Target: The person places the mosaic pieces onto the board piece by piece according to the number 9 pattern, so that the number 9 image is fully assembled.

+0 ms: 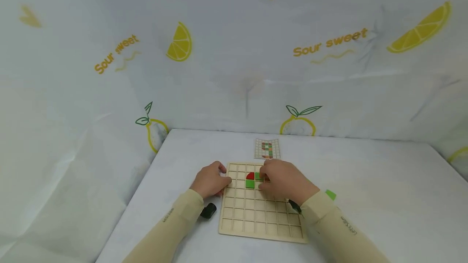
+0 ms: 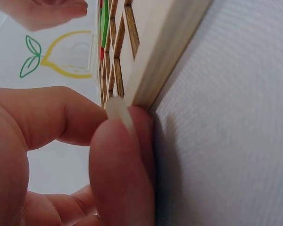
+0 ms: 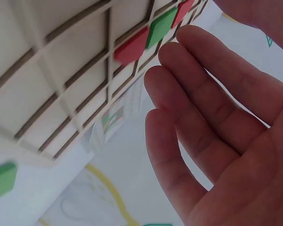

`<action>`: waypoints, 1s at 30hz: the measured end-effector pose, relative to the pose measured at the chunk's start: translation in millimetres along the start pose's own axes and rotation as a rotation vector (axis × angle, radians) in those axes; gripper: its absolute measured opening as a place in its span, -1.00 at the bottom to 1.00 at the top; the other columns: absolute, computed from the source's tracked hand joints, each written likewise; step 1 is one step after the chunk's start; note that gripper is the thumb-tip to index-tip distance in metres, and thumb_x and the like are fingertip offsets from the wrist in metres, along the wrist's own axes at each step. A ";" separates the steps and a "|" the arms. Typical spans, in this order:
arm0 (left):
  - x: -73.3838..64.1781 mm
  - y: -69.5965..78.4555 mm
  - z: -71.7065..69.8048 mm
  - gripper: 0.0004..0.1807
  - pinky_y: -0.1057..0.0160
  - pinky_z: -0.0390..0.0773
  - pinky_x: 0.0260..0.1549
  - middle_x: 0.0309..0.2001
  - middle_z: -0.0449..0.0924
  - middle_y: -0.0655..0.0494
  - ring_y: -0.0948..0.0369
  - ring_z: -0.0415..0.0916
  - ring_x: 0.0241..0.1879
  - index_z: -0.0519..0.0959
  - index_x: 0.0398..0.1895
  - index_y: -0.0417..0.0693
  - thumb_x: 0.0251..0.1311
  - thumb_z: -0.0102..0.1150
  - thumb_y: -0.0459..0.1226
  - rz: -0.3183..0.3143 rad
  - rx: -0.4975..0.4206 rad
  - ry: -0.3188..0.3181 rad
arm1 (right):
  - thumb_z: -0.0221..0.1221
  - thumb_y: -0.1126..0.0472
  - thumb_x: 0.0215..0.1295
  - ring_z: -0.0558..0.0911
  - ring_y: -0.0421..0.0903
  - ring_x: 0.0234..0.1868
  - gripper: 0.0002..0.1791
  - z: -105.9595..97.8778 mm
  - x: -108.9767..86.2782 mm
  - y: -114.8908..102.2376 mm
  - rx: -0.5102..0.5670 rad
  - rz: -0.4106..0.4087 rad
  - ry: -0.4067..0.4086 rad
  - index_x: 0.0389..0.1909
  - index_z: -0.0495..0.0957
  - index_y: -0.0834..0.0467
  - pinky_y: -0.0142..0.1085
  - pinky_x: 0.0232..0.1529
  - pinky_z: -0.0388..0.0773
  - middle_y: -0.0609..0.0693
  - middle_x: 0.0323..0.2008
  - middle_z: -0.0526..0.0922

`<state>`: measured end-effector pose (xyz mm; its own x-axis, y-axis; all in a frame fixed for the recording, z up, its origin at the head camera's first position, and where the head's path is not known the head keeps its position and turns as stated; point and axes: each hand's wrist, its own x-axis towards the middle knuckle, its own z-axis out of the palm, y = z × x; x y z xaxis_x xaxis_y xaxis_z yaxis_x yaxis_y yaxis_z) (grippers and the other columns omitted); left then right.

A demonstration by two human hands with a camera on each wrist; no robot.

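Note:
A square wooden grid board (image 1: 243, 214) lies on the white table. My left hand (image 1: 210, 182) holds its left edge, with the thumb (image 2: 120, 155) against the board's side in the left wrist view. Toward the far side of the grid sit a red rounded tile (image 1: 250, 175), a green square tile (image 1: 250, 184) below it and another green tile (image 1: 257, 176) beside it. Over these tiles is my right hand (image 1: 287, 180), partly hiding a second red tile (image 3: 132, 47). Its fingers are extended and nothing shows in the hand in the right wrist view.
A small card (image 1: 267, 149) printed with a coloured grid pattern lies behind the board. One loose green piece (image 1: 330, 194) rests on the table right of the board. A white cloth (image 1: 226, 52) with lemon prints hangs at the back. A black object (image 1: 208, 211) is by the left wrist.

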<state>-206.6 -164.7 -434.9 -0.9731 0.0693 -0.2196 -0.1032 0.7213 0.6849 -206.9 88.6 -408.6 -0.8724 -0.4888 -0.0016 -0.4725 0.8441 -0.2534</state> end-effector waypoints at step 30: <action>3.4 -4.1 2.0 -0.66 0.28 0.57 -0.51 -0.50 0.66 0.07 0.22 0.60 -0.62 0.57 0.09 -0.08 0.33 0.33 -0.18 -0.007 -0.016 -0.004 | 0.51 -0.03 0.23 0.66 -0.05 -0.07 -0.60 -16.5 -51.9 98.2 0.129 0.322 -0.030 -0.04 0.76 0.14 0.02 0.06 0.69 -0.03 -0.07 0.77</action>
<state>-209.1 -166.1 -439.8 -0.9715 0.0674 -0.2274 -0.1133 0.7104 0.6946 -210.1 200.5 -417.4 -0.9691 -0.2099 -0.1296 -0.1523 0.9224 -0.3550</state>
